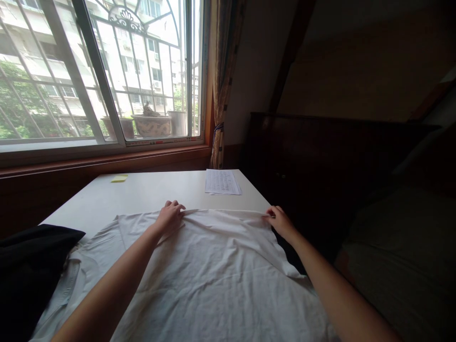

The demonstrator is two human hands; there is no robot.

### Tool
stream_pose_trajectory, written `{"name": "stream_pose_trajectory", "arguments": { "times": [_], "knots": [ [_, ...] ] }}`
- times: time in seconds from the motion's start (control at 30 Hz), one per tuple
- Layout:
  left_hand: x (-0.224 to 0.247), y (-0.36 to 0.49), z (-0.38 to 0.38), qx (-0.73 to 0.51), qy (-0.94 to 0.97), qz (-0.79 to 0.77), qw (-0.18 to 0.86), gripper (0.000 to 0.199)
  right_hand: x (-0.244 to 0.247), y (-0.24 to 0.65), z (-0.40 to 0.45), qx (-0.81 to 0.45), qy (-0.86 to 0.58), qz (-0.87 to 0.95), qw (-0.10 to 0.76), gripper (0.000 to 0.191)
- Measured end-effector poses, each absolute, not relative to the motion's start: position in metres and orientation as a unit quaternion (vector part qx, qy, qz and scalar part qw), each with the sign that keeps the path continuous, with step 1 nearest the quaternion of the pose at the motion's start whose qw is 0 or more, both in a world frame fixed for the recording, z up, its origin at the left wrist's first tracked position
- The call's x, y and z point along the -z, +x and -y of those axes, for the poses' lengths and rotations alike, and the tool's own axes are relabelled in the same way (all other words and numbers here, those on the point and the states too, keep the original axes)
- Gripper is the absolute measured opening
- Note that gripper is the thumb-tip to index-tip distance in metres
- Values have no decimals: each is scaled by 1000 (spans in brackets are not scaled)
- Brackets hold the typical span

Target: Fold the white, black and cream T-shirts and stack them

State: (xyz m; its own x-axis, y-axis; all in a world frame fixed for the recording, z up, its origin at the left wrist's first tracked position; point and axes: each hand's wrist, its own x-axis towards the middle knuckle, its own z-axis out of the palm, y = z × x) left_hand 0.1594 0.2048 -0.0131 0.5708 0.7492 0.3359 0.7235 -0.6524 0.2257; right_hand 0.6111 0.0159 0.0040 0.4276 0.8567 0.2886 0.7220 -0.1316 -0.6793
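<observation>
With the left hand (171, 216), fingers curled nearly closed, pinches the far edge of the white shirt (213, 266). With the right hand (278, 221), thumb against fingers, grips the same edge at its right end, well apart from the left. Largest in view, the shirt itself: spread over the near part of the white table (164, 187), creased all over, with a sleeve out to the left. Next in size, at upper left, a barred window (87, 80), bright with buildings (156, 61) and greenery (21, 104) outside. At right, in deep shadow, dark furniture (320, 147), too dim for detail. At lower left, up against the shirt's left side, a black cloth (32, 266). Just beside the window frame, a patterned curtain (221, 71), gathered in. Behind the glass, a row of flowerpots (153, 127). Near the table's far right corner, beyond the shirt, papers (223, 183) marked with small text. Smallest of all, near the far left corner, a yellow note (119, 178), lying flat.
</observation>
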Motion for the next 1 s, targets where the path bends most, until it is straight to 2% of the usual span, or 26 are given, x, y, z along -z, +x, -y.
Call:
{"name": "stream_pose_trajectory", "arguments": {
  "times": [0.13, 0.33, 0.47, 0.73, 0.9, 1.0],
  "knots": [
    [12, 154, -206, -208, 898, -387, 35, 14, -5, 617, -2, -81, -724, 540, 421, 20],
    [16, 146, -204, -223, 914, -335, 47, 16, 3, 618, 6, -108, -712, 551, 422, 17],
    [19, 143, -205, -232, 916, -322, 52, 14, 1, 615, 7, -122, -701, 565, 418, 37],
    [23, 140, -210, -259, 905, -331, 59, 9, -10, 616, 10, -153, -683, 575, 424, 8],
    [24, 136, -208, -264, 905, -328, 65, 16, -8, 617, 18, -194, -669, 559, 450, 14],
    [24, 136, -206, -268, 905, -325, 67, 17, -2, 617, 23, -228, -661, 542, 467, 25]
  ]
}}
